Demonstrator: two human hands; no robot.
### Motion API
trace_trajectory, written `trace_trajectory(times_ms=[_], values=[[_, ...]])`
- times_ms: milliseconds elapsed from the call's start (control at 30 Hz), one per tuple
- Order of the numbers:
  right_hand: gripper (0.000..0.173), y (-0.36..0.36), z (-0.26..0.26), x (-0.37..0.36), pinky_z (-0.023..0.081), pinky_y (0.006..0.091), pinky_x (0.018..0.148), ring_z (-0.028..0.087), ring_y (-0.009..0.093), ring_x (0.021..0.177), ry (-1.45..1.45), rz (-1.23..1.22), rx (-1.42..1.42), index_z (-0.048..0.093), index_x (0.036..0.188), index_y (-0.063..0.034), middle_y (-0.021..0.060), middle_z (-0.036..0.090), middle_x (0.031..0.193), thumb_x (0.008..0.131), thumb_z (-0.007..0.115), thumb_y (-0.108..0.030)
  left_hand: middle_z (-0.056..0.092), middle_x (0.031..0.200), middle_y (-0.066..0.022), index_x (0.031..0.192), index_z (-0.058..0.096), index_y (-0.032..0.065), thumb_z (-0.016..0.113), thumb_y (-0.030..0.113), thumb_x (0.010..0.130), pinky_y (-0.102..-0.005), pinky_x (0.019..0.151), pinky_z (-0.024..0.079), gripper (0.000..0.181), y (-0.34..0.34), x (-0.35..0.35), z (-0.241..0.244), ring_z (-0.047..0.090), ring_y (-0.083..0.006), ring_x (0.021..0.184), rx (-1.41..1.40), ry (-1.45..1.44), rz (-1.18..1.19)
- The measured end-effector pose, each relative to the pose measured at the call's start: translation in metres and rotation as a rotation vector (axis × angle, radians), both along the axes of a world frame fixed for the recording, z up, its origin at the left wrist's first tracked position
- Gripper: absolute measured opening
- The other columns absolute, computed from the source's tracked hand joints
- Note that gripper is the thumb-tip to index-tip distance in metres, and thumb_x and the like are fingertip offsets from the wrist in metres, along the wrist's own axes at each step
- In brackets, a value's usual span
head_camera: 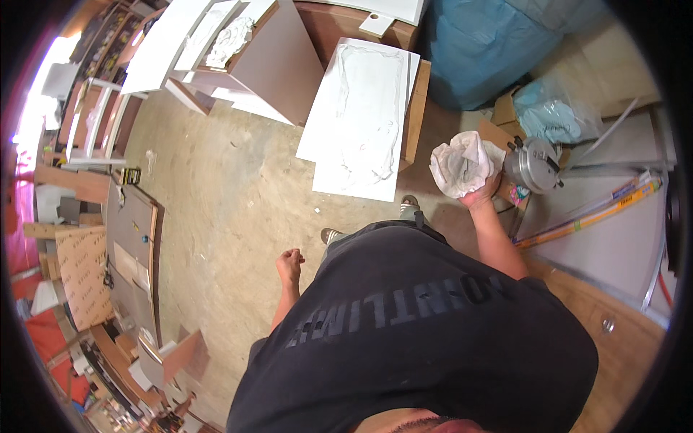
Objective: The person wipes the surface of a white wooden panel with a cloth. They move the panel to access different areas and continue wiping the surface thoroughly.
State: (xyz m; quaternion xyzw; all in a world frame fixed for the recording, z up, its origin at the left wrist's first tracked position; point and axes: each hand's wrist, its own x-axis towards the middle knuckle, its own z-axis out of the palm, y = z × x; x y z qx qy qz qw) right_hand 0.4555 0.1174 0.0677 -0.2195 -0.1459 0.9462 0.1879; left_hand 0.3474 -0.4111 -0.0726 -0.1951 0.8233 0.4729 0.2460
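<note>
My right hand (485, 190) grips a crumpled white cloth (463, 165), held out on the right; the cloth hides most of the fingers. Just beyond it is a round silver metal pot (533, 165) with a clamped lid and dark handles; whether hand and pot touch cannot be told. My left hand (291, 264) hangs low over the concrete floor (216, 227), its fingers curled in, with nothing visible in them. Ahead of my feet lies a white panel (368, 119) with a wrinkled, clear-looking film or smear on its face, resting on a wooden box frame (417, 113).
White cabinet parts (276, 70) stand ahead on the left, one bearing a crumpled white cloth (230, 40). A large blue plastic bag (482, 48) is ahead right. Yellow-and-orange tubes (595, 211) lean at right. A low board-topped table (132, 243) and wood offcuts line the left.
</note>
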Motion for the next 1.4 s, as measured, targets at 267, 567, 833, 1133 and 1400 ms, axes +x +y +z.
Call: trace_trajectory(times_ms=[267, 567, 833, 1133, 1400], values=[[0.047, -0.079, 0.01, -0.028, 0.048, 0.0481, 0.101, 0.06, 0.032, 0.113, -0.024, -0.07, 0.102, 0.061, 0.121, -0.0121, 0.0115, 0.063, 0.122, 0.094, 0.051, -0.05, 0.064, 0.066, -0.0162, 0.077, 0.064, -0.0014, 0.055, 0.006, 0.077, -0.0394, 0.067, 0.051, 0.012, -0.205, 0.009, -0.078, 0.065, -0.0279, 0.07, -0.668, 0.081, -0.136], [0.05, -0.172, 0.034, -0.118, 0.045, 0.0473, 0.104, 0.058, 0.029, 0.117, 0.131, 0.1, -0.027, 0.06, 0.123, -0.0125, 0.0113, 0.063, 0.125, 0.097, 0.048, -0.052, 0.066, 0.067, -0.0165, 0.076, 0.065, -0.0023, 0.059, 0.018, 0.083, -0.0388, 0.062, 0.048, 0.022, -0.285, -0.032, -0.067, 0.061, -0.0254, 0.061, -0.416, 0.113, 0.088], [0.06, -0.213, 0.041, -0.238, 0.045, 0.0458, 0.104, 0.058, 0.03, 0.118, 0.248, 0.252, -0.026, 0.057, 0.13, -0.0091, 0.0119, 0.061, 0.129, 0.098, 0.044, -0.057, 0.061, 0.063, -0.0151, 0.072, 0.059, -0.0034, 0.053, 0.011, 0.084, -0.0398, 0.06, 0.045, 0.02, -0.233, -0.091, -0.05, 0.055, -0.0237, 0.059, -0.338, 0.252, 0.052], [0.054, -0.288, 0.013, -0.391, 0.05, 0.0421, 0.099, 0.063, 0.028, 0.109, 0.284, 0.491, -0.333, 0.059, 0.12, -0.0081, 0.0128, 0.064, 0.118, 0.098, 0.045, -0.055, 0.06, 0.062, -0.0138, 0.076, 0.061, -0.0036, 0.054, 0.011, 0.083, -0.0356, 0.059, 0.044, 0.017, -0.227, -0.182, -0.004, 0.054, -0.0182, 0.057, -0.289, -0.043, 0.126], [0.067, -0.315, 0.063, -0.479, 0.051, 0.0498, 0.094, 0.064, 0.034, 0.106, 0.297, 0.4, -0.286, 0.056, 0.122, -0.0033, 0.0166, 0.064, 0.114, 0.097, 0.035, -0.062, 0.062, 0.085, -0.0082, 0.098, 0.061, -0.0004, 0.052, -0.001, 0.083, -0.0296, 0.068, 0.049, 0.017, -0.239, -0.341, 0.074, 0.059, -0.0156, 0.076, 0.016, 0.4, 0.163]])
